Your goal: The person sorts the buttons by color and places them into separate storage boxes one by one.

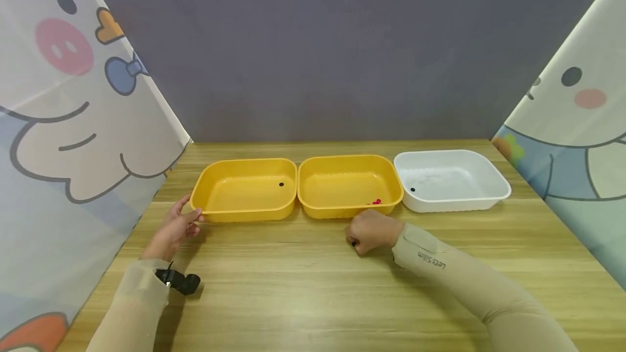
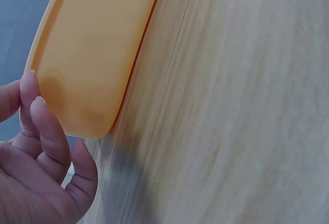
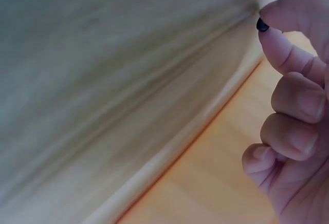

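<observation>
Near the front wall of the middle yellow tray (image 1: pixel 337 186), my right hand (image 1: pixel 373 230) is held just above the wooden table. Its thumb and index finger pinch a small black bean-like piece (image 3: pixel 262 25), while the other fingers curl toward the palm. At the front left corner of the left yellow tray (image 1: pixel 239 192), my left hand (image 1: pixel 172 231) pinches the rim between thumb and fingers. Inside that tray lies another small black piece (image 1: pixel 281 184). Several small pink pieces (image 1: pixel 376 201) lie by the front wall of the middle tray, partly hidden.
A white tray (image 1: pixel 455 178) stands at the right end of the row, with a small black piece (image 1: pixel 413 189) inside. The three trays stand side by side on the wooden table (image 1: pixel 293 287). A grey panel (image 1: pixel 313 53) rises behind, with cartoon-printed sheets at both sides.
</observation>
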Demonstrator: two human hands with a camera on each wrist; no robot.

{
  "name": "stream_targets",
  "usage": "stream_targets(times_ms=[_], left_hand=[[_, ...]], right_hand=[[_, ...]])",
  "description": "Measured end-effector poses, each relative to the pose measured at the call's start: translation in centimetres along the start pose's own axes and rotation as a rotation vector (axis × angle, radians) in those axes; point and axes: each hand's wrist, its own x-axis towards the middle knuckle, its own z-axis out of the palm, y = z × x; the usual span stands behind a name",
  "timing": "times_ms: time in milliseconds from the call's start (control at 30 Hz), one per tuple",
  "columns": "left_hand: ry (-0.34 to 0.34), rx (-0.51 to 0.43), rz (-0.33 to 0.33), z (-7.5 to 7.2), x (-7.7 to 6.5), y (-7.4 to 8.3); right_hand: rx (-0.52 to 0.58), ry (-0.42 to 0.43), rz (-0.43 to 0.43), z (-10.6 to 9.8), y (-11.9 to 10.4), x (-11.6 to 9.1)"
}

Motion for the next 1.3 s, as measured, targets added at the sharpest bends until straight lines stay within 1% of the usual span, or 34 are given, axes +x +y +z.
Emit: stream_targets(times_ms=[200,333,500,633,767,833,1033,1200,1300], left_hand=[[0.002,-0.006,0.002,-0.1,-0.1,0.1],[0.005,-0.020,-0.009,0.0,-0.1,0.1],[-0.004,-0.036,-0.013,-0.1,0.0,0.1],[-0.007,-0.040,-0.011,-0.1,0.1,0.1],[-0.006,0.001,-0.009,0.0,0.0,0.2],[-0.004,0.029,-0.004,-0.1,-0.1,0.1],[0.010,0.084,0.005,-0.1,-0.2,0.1],[0.011,0.095,0.016,0.0,0.1,0.2],[0.013,0.087,0.022,-0.1,0.2,0.2]], right_hand=[[0.043,-0.004,0.016,-0.4,-0.2,-0.6],[0.064,-0.002,0.055,-1.1,-0.2,-1.4],[0.047,0.022,0.087,-2.5,-0.2,-2.2],[0.022,0.017,0.115,-3.6,-0.1,-2.7],[0.022,0.008,0.156,-4.6,0.0,-3.2],[0.011,0.013,0.178,-5.1,0.2,-3.6],[0.003,0.047,0.207,-6.2,1.2,-4.9],[0.010,0.083,0.278,-7.4,2.2,-6.3],[0.025,0.077,0.336,-8.0,3.4,-7.0]])
